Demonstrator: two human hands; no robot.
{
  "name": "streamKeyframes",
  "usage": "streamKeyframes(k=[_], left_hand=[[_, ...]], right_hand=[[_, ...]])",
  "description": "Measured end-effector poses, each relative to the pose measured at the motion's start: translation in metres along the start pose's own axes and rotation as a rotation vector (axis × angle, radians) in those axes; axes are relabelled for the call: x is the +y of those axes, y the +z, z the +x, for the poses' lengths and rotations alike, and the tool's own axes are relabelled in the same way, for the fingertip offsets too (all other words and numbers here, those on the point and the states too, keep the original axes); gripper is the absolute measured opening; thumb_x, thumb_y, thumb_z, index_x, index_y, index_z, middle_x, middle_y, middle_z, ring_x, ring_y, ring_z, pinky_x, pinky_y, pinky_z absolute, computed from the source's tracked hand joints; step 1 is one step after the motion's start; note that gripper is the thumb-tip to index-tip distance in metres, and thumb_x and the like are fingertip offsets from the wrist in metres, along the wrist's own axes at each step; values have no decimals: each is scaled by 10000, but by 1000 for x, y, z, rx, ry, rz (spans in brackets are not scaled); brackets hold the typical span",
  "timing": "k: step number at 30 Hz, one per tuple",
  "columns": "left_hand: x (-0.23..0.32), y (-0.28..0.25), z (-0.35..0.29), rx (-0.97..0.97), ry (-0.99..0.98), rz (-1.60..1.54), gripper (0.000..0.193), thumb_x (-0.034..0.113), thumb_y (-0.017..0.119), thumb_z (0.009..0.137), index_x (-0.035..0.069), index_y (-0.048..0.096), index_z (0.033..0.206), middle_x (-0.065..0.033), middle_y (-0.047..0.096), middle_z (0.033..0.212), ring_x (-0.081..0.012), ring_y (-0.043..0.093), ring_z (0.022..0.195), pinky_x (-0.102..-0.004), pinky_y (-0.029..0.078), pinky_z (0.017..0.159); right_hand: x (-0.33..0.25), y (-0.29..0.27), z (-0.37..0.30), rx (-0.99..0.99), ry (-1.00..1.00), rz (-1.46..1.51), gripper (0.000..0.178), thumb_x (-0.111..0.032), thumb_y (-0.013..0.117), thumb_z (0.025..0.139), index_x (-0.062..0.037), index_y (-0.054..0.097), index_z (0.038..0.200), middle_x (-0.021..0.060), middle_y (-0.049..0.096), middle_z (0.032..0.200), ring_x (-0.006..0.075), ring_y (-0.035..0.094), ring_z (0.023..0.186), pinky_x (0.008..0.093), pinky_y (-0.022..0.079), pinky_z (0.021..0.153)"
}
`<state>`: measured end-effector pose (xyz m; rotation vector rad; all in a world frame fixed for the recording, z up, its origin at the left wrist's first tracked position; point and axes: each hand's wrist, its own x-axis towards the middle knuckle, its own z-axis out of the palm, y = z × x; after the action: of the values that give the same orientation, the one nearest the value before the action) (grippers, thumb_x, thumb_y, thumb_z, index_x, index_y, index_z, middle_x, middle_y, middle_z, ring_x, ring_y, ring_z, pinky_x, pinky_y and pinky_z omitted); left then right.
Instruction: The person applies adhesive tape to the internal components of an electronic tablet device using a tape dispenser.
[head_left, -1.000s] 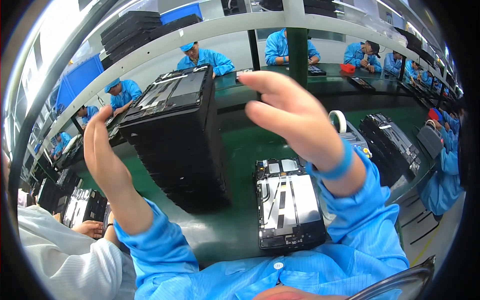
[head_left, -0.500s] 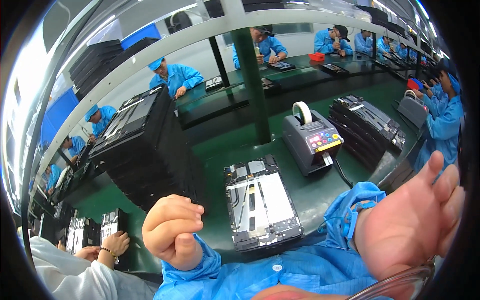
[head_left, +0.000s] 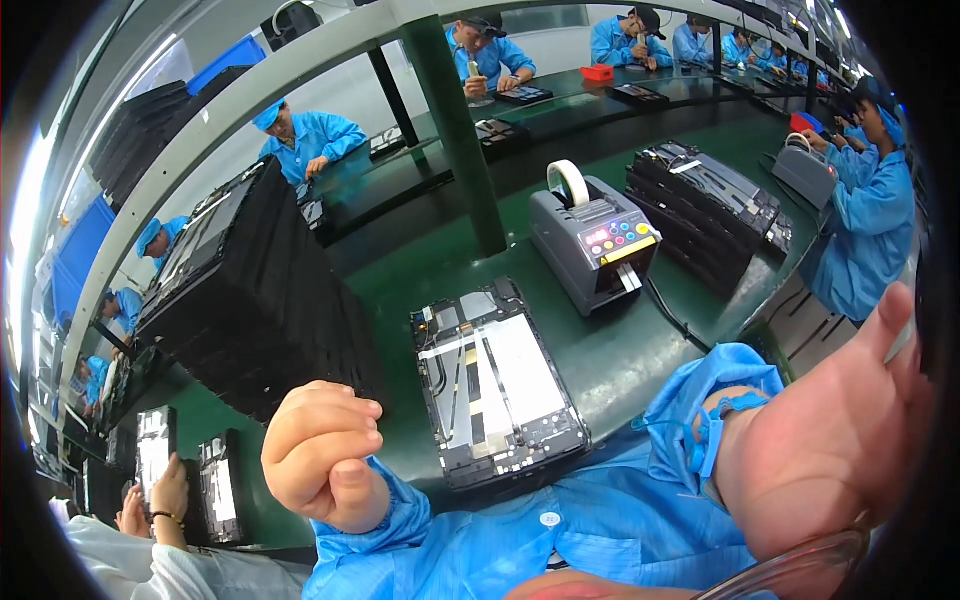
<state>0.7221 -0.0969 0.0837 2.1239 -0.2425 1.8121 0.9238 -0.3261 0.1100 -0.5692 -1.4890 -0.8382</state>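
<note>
My left hand (head_left: 325, 455) hovers at the near side of the bench with its fingers curled in; nothing shows in it. Just right of it lies an opened tablet body (head_left: 500, 390) with bare pale batteries, dark flat cables and circuit boards, which neither hand touches. Large and close at the right rim is my right hand (head_left: 815, 450), raised with its palm showing and the fingers stretched upward; the fingertips fade into the dark edge. Behind the tablet body stands a grey automatic tape dispenser (head_left: 590, 240) with a roll on top and a short tape end sticking out.
A tall stack of black trays or tablet bodies (head_left: 250, 300) rises at left. A lower stack of tablet bodies (head_left: 705, 205) stands right of the dispenser. A green post (head_left: 455, 130) crosses the bench. A neighbour's hand (head_left: 170, 490) holds another tablet body at left; co-workers sit beyond.
The view has shifted, so the bench things sit further left and higher. My right hand's fingers lie nearer the rim. The neighbour at left has lifted a tablet body upright.
</note>
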Motion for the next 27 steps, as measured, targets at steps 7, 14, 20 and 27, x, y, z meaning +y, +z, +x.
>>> streamKeyframes(k=[7, 14, 20, 27], left_hand=[[-3, -4, -1, 19, 19, 37, 345, 323, 587, 864, 52, 565, 651, -66, 563, 596, -209, 579, 567, -343, 448, 579], [-12, -16, -1, -88, 60, -12, 327, 248, 496, 895, -2, 538, 688, -129, 533, 644, -239, 548, 587, -366, 423, 600], [-17, -21, -3, -149, 87, 31, 303, 221, 481, 896, -17, 557, 725, -144, 547, 676, -252, 563, 606, -378, 431, 608], [-17, -22, -1, -167, 115, 20, 300, 215, 479, 888, -23, 558, 725, -149, 554, 679, -250, 564, 606, -384, 431, 607]], right_hand=[[27, 14, -37, 140, 35, -356, 459, -407, 439, 955, -4, 510, 1162, 202, 569, 1112, 297, 533, 1024, 428, 389, 954], [93, 11, -161, 463, 1448, -257, 255, -208, 629, 878, -44, 527, 1044, 17, 531, 978, 79, 468, 872, 228, 392, 764], [117, -5, -186, 193, 1847, -28, 360, -444, 616, 850, -84, 626, 851, -6, 586, 708, 52, 479, 574, 197, 341, 518], [120, 2, -182, 174, 1712, -50, 198, -226, 631, 865, -40, 664, 806, 17, 626, 711, 77, 528, 575, 211, 395, 526]])
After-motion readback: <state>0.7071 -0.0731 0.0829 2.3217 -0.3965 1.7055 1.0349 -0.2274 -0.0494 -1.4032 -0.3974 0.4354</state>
